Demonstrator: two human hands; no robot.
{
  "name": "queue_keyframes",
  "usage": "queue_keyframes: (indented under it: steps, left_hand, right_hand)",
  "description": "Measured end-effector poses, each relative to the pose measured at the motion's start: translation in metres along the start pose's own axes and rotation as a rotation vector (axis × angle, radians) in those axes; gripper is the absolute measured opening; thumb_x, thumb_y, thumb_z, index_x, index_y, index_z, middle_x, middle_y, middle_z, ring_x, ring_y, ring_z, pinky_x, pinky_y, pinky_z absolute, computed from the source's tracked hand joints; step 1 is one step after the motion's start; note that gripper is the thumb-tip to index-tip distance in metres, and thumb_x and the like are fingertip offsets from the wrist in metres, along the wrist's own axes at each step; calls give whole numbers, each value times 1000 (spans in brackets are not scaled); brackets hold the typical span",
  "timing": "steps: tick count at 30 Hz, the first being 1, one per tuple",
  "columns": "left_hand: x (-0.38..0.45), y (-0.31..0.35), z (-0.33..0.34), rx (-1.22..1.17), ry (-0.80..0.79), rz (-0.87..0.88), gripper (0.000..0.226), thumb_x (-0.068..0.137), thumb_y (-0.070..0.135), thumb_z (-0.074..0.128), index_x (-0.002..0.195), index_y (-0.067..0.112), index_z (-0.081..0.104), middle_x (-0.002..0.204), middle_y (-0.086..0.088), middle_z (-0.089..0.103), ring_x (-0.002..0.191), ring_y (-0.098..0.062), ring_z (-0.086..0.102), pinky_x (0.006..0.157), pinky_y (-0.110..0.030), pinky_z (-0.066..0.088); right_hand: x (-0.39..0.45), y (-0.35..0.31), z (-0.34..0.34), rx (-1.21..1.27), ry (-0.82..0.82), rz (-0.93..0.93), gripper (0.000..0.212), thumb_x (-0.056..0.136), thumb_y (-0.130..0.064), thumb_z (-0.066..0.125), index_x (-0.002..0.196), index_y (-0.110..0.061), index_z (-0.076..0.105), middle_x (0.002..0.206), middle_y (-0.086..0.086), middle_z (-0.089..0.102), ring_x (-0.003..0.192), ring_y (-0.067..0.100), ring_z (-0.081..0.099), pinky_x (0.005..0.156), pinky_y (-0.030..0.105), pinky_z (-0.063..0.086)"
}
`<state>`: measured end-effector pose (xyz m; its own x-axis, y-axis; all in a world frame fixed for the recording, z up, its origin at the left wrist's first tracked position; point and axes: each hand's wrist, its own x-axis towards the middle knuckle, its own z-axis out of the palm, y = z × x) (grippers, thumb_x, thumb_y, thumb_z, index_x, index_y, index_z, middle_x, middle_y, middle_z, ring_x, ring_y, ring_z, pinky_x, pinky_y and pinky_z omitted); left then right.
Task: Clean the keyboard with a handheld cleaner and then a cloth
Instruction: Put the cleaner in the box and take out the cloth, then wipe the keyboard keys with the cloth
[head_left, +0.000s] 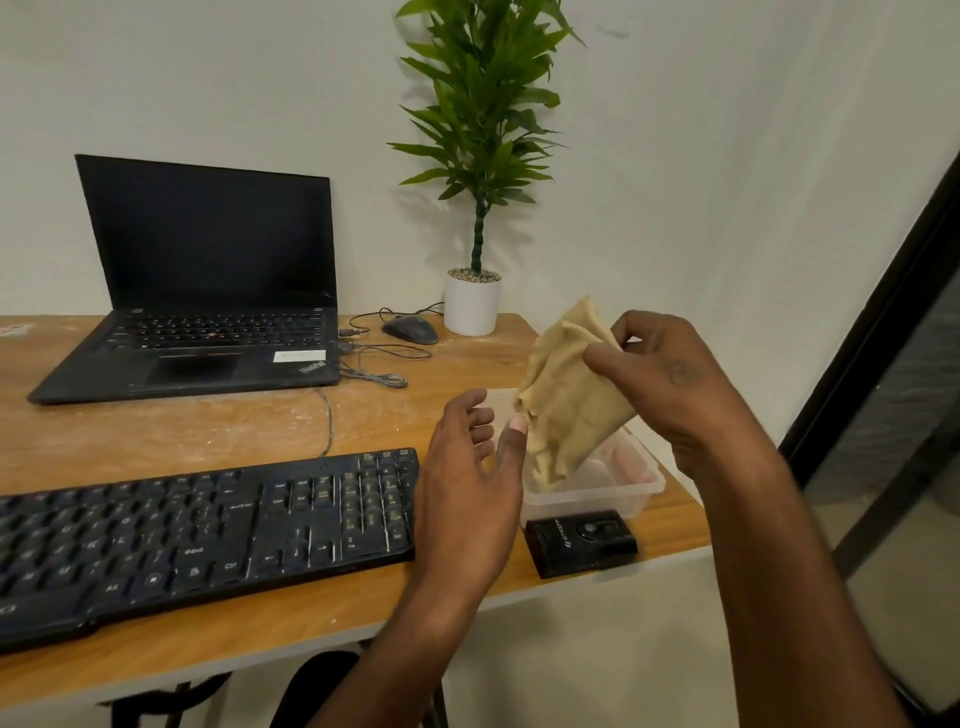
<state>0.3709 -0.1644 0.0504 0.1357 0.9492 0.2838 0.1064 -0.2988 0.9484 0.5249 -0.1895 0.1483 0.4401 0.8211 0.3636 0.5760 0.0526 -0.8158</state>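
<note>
Keyboard (208, 530): lies on the bench (260, 431), long axis left to right, left of both hands.
Left hand (467, 493): nearer the keyboard, grip relaxed and holding nothing, beside the cloth's lower edge.
Cloth (566, 400): pinched in the right hand (670, 379), held above the clear tub (623, 488).
Black device (582, 543): just in front of the tub.
Obstacles: none in the way.

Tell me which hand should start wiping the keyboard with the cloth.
Right, probably. The right hand already pinches the tan cloth above the clear container, so it only has to carry it over. The left hand is open beside the keyboard, well placed to steady it.
</note>
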Motion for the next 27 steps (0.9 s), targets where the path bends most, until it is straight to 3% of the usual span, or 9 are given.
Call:
queue_keyframes:
  steps: [3,6,9,11,14,16,20,23,27]
  left_hand:
    - [0,11,-2,-221,-47,-131,54,101,50,61,151,38,44,143,13,58,123,0,58,103,-28,51]
    - [-5,26,-9,-584,-110,-402,50,95,54,64,138,28,61,129,6,73,108,-7,71,88,-26,57]
    - [-3,31,-21,-1118,-126,-664,50,88,44,77,126,12,71,118,-18,77,114,-33,74,106,-48,55]
    - [-4,34,-32,-1308,-148,-659,50,94,35,73,132,4,67,124,-24,74,119,-39,71,113,-51,49]
    - [-5,33,-41,-1348,-108,-615,40,102,19,62,135,-3,62,125,-23,74,121,-36,71,117,-49,45]
    - [-7,29,-44,-1350,-41,-622,35,103,12,58,134,-2,63,122,-22,75,119,-34,72,115,-50,47]
    - [-13,27,-49,-1370,12,-610,32,108,12,47,133,3,66,119,-18,77,107,-28,77,97,-46,61]
    - [-16,31,-52,-1387,3,-599,34,109,17,47,131,5,69,118,-17,78,96,-23,80,86,-36,64]
    - [-17,25,-64,-1342,-15,-618,42,103,39,60,122,6,78,120,-18,77,113,-30,74,113,-49,51]
  right_hand:
    - [-2,-21,-6,149,-21,-59,19,77,-24,65,74,-7,56,81,16,73,76,30,70,69,40,49]
    - [-5,-37,-10,322,-64,-68,9,84,-15,63,78,-12,58,72,4,65,70,17,61,68,34,44]
    - [-7,-42,-6,431,-114,-13,17,91,-7,58,75,-13,54,67,-2,62,64,9,59,61,28,46]
    - [-11,-39,2,416,-145,32,15,90,-6,59,77,-11,56,71,2,66,68,14,64,64,32,51]
    - [-17,-24,14,283,-132,35,12,85,-8,67,79,-3,58,88,20,72,86,36,70,78,51,56]
    - [-24,-21,25,166,-106,7,17,77,-15,71,82,-3,60,89,19,70,87,37,68,77,54,56]
    - [-34,-26,54,-108,-45,-146,15,81,-16,73,79,-20,58,70,-6,63,61,5,56,54,19,43]
    - [-47,-36,81,-205,-96,-221,11,86,-20,74,88,-28,66,85,-11,66,73,-1,59,57,12,43]
    - [-68,-35,114,-316,-152,-303,25,92,-30,67,116,-35,68,108,-9,60,94,0,54,76,18,49]
